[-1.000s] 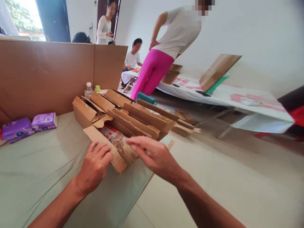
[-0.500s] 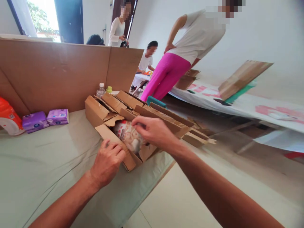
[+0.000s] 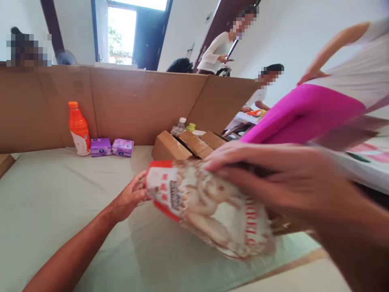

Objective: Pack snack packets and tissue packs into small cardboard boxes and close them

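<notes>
A snack bag [image 3: 206, 202], clear and printed in red and white with ring and stick shapes, is held tilted in front of me. My right hand [image 3: 279, 182] is closed on its upper right edge, thumb and fingers pinching the film. At the red-topped left end, my left hand [image 3: 132, 198] has its fingers curled around the bag's edge; some fingertips are hidden behind it. Behind the bag stands a divided cardboard box [image 3: 170, 147], most of its compartments covered from view.
An orange bottle [image 3: 79, 129] and two purple tissue packs [image 3: 101, 147] [image 3: 122, 147] stand by a tall cardboard panel [image 3: 133, 105]. A clear bottle [image 3: 179, 126] and a green-capped container [image 3: 191, 127] are behind the box. Several people are beyond; one in pink trousers [image 3: 304, 113] stands close right.
The snack bag has come up out of the cardboard box in my right hand, toward me. My left hand has left the box flap for the bag's end. The view has turned left.
</notes>
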Motion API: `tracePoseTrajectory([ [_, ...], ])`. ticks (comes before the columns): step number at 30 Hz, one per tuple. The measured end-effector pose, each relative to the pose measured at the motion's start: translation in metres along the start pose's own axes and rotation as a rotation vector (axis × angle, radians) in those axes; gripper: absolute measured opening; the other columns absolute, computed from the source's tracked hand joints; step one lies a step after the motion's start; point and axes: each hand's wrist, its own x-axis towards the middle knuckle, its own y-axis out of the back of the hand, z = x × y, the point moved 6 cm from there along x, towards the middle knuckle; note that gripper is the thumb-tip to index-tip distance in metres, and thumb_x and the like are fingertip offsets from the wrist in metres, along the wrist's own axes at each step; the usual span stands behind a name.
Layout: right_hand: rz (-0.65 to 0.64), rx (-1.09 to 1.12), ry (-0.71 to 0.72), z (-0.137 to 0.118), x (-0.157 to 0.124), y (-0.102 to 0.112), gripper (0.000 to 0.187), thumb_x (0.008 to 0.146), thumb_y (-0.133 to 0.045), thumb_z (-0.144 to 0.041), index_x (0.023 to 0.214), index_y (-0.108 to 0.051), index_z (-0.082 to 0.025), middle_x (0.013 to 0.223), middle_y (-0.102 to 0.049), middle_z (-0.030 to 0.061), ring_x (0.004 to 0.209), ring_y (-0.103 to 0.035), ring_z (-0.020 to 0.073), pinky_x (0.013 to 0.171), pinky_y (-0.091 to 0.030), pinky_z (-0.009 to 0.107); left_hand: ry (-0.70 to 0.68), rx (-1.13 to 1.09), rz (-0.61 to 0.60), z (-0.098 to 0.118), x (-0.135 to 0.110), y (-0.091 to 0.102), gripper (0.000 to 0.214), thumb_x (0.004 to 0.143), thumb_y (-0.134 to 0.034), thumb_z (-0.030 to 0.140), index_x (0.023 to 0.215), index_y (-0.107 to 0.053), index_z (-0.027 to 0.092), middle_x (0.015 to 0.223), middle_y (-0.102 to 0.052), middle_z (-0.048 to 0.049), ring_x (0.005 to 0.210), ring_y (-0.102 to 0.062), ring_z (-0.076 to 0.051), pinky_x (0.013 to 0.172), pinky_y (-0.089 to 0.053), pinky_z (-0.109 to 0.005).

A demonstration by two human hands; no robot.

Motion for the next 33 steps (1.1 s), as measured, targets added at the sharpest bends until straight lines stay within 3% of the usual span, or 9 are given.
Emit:
tracePoseTrajectory([
  [3,-0.384,0.072,0.106,-0.007,0.012,-0.070,0.026,0.094,-0.052,-0.033,0.088,-0.077,-0.030,0.082,-0.076,-0.0003,0.073,-0.069,0.0165,0.065,-0.054,0.031,0.107,-0.147,0.013,-0.009,-0.040,0.021,0.085,0.074,-0.068,0.071,0.134,-0.059,0.012,0.121,-0.071,-0.0222,0.107,-0.071,-0.040,0.091,-0.057,-0.054],
  [7,-0.611,-0.013,0.079,0.015,0.015,-0.155,0.028,0.088,-0.051,-0.015,0.091,-0.077,-0.027,0.085,-0.077,-0.0020,0.078,-0.069,0.0157,0.077,-0.050,0.030,0.178,-0.186,0.217,-0.021,-0.086,0.071,0.067,0.071,-0.080,0.052,0.124,-0.066,0.013,0.116,-0.075,-0.0169,0.104,-0.072,-0.035,0.097,-0.055,-0.050],
  [10,-0.676,-0.108,-0.038,0.038,0.028,-0.212,0.029,0.084,-0.055,-0.007,0.089,-0.077,-0.026,0.083,-0.077,-0.0010,0.079,-0.070,0.0174,0.075,-0.046,0.028,0.184,-0.132,0.414,-0.030,-0.094,0.122,0.062,0.067,-0.086,0.042,0.119,-0.067,0.013,0.115,-0.076,-0.0145,0.105,-0.072,-0.033,0.099,-0.054,-0.048],
  [14,-0.587,-0.142,-0.088,0.055,0.076,-0.265,0.029,0.084,-0.056,-0.007,0.091,-0.078,-0.025,0.090,-0.078,0.0021,0.090,-0.069,0.0211,0.082,-0.044,0.031,0.128,-0.016,0.624,-0.029,-0.068,0.192,0.059,0.069,-0.087,0.035,0.119,-0.065,0.013,0.112,-0.075,-0.0110,0.102,-0.071,-0.028,0.098,-0.055,-0.047],
  [18,-0.419,-0.148,-0.148,0.083,0.118,-0.287,0.030,0.088,-0.055,-0.011,0.105,-0.075,-0.026,0.125,-0.071,0.0034,0.123,-0.057,0.0237,0.105,-0.036,0.038,0.065,0.141,0.781,-0.020,-0.033,0.254,0.037,0.092,-0.069,0.032,0.124,-0.061,0.016,0.123,-0.066,-0.0094,0.106,-0.067,-0.023,0.093,-0.057,-0.045],
  [21,-0.318,-0.163,-0.296,0.128,0.114,-0.291,0.033,0.092,-0.053,-0.013,0.119,-0.069,-0.022,0.143,-0.058,0.0093,0.132,-0.050,0.0260,0.109,-0.037,0.044,0.073,0.266,0.882,-0.028,-0.023,0.285,0.036,0.096,-0.064,0.036,0.126,-0.059,0.016,0.125,-0.063,-0.0097,0.107,-0.065,-0.023,0.091,-0.057,-0.045],
  [24,-0.327,-0.165,-0.477,0.179,0.087,-0.301,0.032,0.094,-0.059,-0.018,0.126,-0.063,-0.016,0.137,-0.059,0.0143,0.121,-0.058,0.0272,0.101,-0.047,0.046,0.081,0.390,0.956,-0.046,-0.022,0.300,0.038,0.096,-0.063,0.037,0.128,-0.058,0.017,0.127,-0.062,-0.0103,0.109,-0.064,-0.024,0.092,-0.057,-0.046],
  [27,-0.396,-0.132,-0.590,0.211,0.068,-0.321,0.036,0.097,-0.064,-0.033,0.128,-0.060,-0.016,0.128,-0.062,0.0105,0.107,-0.064,0.0233,0.091,-0.056,0.044,0.075,0.522,0.995,-0.060,-0.019,0.310,0.044,0.095,-0.065,0.036,0.133,-0.055,0.018,0.129,-0.062,-0.0107,0.112,-0.064,-0.025,0.096,-0.054,-0.049],
  [33,-0.437,-0.133,-0.670,0.219,0.086,-0.342,0.037,0.098,-0.063,-0.037,0.128,-0.060,-0.017,0.127,-0.062,0.0094,0.107,-0.065,0.0234,0.089,-0.057,0.044,0.057,0.783,1.018,-0.058,0.006,0.327,0.073,0.078,-0.069,0.026,0.145,-0.041,0.018,0.132,-0.062,-0.0128,0.121,-0.061,-0.033,0.108,-0.047,-0.050],
])
